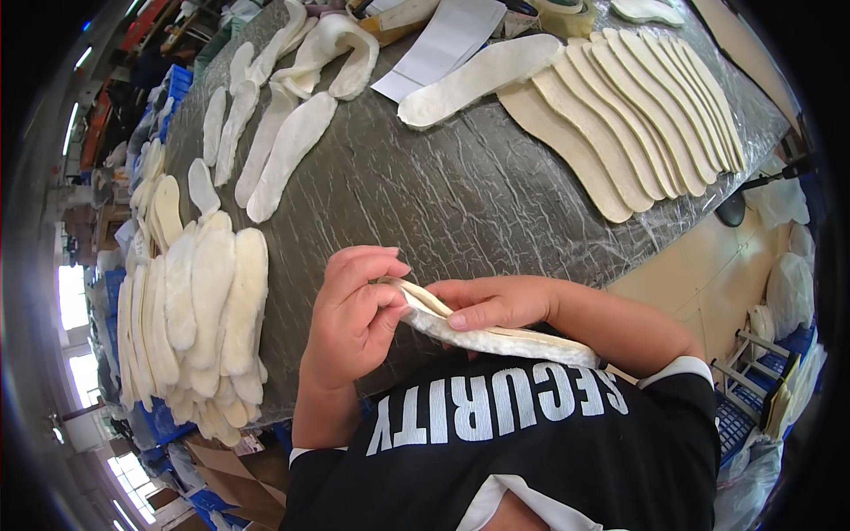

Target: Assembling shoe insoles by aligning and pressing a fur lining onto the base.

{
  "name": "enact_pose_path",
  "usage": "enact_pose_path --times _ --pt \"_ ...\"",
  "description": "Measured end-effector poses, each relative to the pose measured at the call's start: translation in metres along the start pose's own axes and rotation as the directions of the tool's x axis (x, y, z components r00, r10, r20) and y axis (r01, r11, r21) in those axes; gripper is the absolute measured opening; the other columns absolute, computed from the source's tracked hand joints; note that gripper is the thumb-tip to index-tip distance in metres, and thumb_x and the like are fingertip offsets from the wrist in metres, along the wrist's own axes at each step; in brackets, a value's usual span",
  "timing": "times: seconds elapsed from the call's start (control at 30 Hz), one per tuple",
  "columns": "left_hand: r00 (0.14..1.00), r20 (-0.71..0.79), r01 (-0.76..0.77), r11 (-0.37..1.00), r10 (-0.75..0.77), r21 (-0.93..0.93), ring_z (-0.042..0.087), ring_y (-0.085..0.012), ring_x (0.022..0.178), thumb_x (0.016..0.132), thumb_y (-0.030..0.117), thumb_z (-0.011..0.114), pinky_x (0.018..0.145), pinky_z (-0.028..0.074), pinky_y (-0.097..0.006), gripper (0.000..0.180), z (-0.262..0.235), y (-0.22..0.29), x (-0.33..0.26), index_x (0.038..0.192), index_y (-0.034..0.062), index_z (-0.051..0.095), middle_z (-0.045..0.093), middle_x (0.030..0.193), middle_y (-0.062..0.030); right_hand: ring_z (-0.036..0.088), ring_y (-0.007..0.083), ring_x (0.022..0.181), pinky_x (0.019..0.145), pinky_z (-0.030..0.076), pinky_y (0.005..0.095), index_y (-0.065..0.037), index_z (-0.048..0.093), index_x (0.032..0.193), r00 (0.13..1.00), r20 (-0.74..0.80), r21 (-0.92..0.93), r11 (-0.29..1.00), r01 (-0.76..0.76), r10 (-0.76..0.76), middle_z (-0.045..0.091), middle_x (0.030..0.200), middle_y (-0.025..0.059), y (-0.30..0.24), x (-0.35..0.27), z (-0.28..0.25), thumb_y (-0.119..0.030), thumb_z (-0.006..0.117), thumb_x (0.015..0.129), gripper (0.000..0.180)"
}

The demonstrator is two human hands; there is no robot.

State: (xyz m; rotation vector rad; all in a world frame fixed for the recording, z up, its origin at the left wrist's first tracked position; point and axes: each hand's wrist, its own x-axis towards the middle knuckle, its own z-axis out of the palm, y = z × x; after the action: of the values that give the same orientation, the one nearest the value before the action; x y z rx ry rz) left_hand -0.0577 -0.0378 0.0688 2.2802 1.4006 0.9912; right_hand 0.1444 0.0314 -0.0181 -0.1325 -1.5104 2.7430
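Between both hands, just off the worktop (443,203) edge, a fleece-lined insole (505,338) is held; left hand (350,323) pinches its tip, right hand (496,305) presses fingers flat on top, likely mating two layers; finished fleecy stack (208,310) left, bare board insoles (637,115) fanned far right.

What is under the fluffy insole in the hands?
A flat tan board lies against the fluffy insole; only its edge shows near the left hand. The right hand presses on top. The rest of the board is covered by the fingers and the fleece.
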Motion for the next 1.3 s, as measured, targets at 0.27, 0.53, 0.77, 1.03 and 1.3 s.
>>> enact_pose_path --times 0.27,0.53,0.77,1.03,1.3 --pt "0.991 0.089 0.108 0.986 -0.098 -0.127 0.065 -0.0259 0.080 0.070 -0.002 0.071 0.084 0.050 -0.043 0.013 -0.006 0.005 0.001 0.077 0.0020 0.060 0.066 0.086 -0.0101 0.059 0.0264 0.104 0.091 0.045 0.0375 -0.009 0.032 0.146 0.994 -0.025 -0.238 0.966 -0.105 0.102 0.058 0.114 0.0156 -0.006 -0.004 -0.004 -0.057 0.065 0.084 0.085" --pt "0.919 0.086 0.394 0.893 -0.385 -0.218 0.064 -0.0252 0.080 0.069 0.003 0.076 0.082 0.050 -0.037 0.018 -0.005 0.002 -0.013 0.083 0.0021 0.063 0.066 0.089 -0.0094 0.057 0.0268 0.107 0.095 0.042 0.0354 -0.009 0.026 0.149 0.999 -0.004 -0.319 0.947 -0.036 0.037 0.056 0.122 0.0168 -0.003 -0.004 -0.008 -0.027 0.075 0.074 0.091" --pt "0.972 0.172 0.152 0.987 -0.160 0.054 0.061 -0.0242 0.089 0.077 0.009 0.073 0.099 0.038 -0.043 0.018 0.004 0.005 0.002 0.093 0.0041 0.068 0.065 0.090 -0.0065 0.058 0.0261 0.105 0.094 0.043 0.0343 -0.008 0.026 0.149 0.997 -0.045 -0.387 0.919 -0.072 0.060 0.059 0.117 0.0163 -0.010 -0.002 -0.009 -0.015 0.069 0.073 0.088" --pt "0.953 0.175 0.277 0.946 -0.248 -0.167 0.063 -0.0226 0.077 0.077 0.009 0.072 0.102 0.037 -0.047 0.011 0.010 -0.015 -0.010 0.085 0.0039 0.068 0.065 0.077 -0.0049 0.054 0.0209 0.110 0.097 0.042 0.0341 -0.006 0.029 0.147 0.983 -0.139 -0.384 0.908 -0.168 0.122 0.057 0.123 0.0145 -0.023 -0.003 -0.003 -0.016 0.080 0.073 0.090" --pt "0.961 0.206 0.173 0.981 -0.187 0.084 0.061 -0.0214 0.090 0.076 0.011 0.074 0.107 0.026 -0.054 0.010 0.015 -0.001 -0.004 0.083 0.0076 0.068 0.066 0.086 -0.0009 0.060 0.0277 0.109 0.096 0.044 0.0352 -0.004 0.034 0.144 0.976 -0.210 -0.376 0.917 -0.129 0.052 0.060 0.119 0.0198 -0.021 0.000 -0.007 -0.024 0.085 0.068 0.095"
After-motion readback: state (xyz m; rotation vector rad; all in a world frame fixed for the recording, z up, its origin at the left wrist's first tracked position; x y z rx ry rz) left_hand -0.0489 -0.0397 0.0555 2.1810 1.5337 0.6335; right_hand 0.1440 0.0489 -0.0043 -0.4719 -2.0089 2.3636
